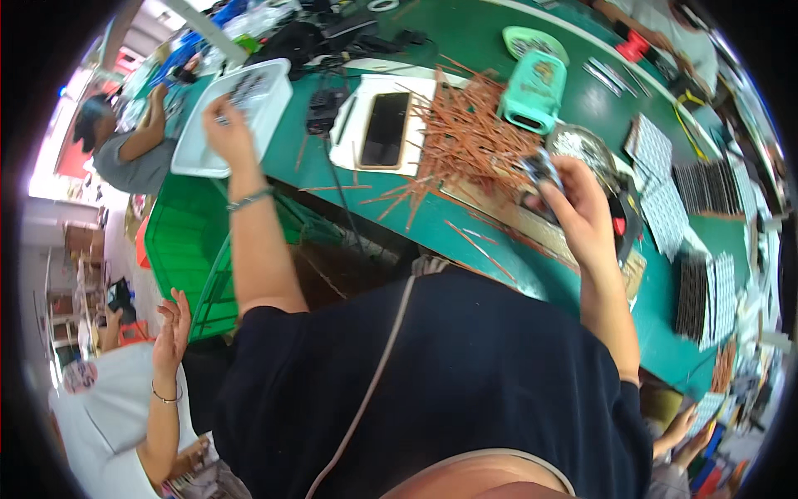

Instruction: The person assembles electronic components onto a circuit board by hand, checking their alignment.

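**Right hand (578, 195) holds a piece (542, 169), left hand (229, 133) over the tub (199, 150)**

Clock directions run from the middle of the view. At half past two, the right hand closes thumb and fingers round the piece, small, dark and silvery, at the edge of the strips (465, 125). These copper-coloured strips lie heaped at one o'clock on the green bench (465, 37), a few scattered toward its near edge.

At ten o'clock the left hand is over the white tub, fingers curled inward; whether they grip anything I cannot tell. Small dark parts lie at the tub's far end.

The phone (385, 129), its screen dark, lies at twelve, left of the strips. A teal holder (532, 104) sits at one o'clock, with a metal bowl (586, 145) of shiny bits at two. Dark-edged stacks (702, 299) stand at three.

At eight o'clock is a co-worker (125, 416) in a white shirt bearing a round print (81, 377), pinkish with darker marks; its lettering is too blurred to read. The green bin (179, 249) is at nine.
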